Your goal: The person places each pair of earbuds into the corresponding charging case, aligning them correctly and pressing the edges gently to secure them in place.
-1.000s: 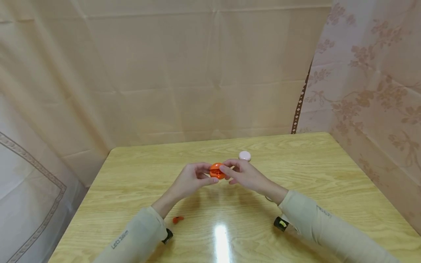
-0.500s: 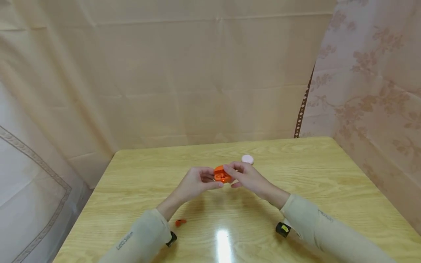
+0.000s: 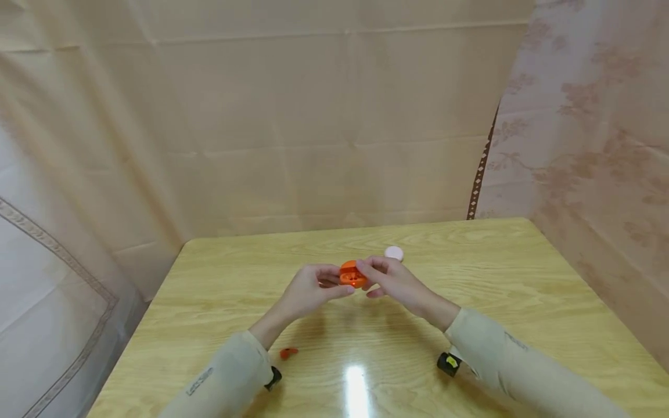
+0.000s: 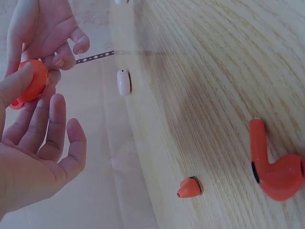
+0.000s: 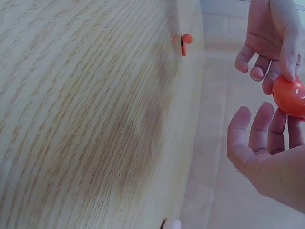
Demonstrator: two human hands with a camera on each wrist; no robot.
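Above the middle of the table, both hands hold an orange earbud case [image 3: 352,276] with its lid raised. In the head view, my left hand [image 3: 312,289] grips it from the left, thumb along the near lower side. My right hand [image 3: 391,283] pinches it from the right, thumb at the lid. Small dark recesses show inside the case. The left wrist view has the case's rounded shell [image 4: 38,81] between the fingers of both hands. Two orange earbuds lie on the wood there: a large one close by [image 4: 276,174] and a smaller-looking earbud [image 4: 189,187].
A pale round case [image 3: 394,253] rests on the wooden table [image 3: 235,267] behind my right hand. In the left wrist view a white object [image 4: 122,1] is cut off by the top edge. Cloth curtains [image 3: 313,116] hang behind the table and at both sides.
The orange case has tipped and its lid has swung further up, so more of the inside shows. Both hands keep their hold. The head view has shifted slightly.
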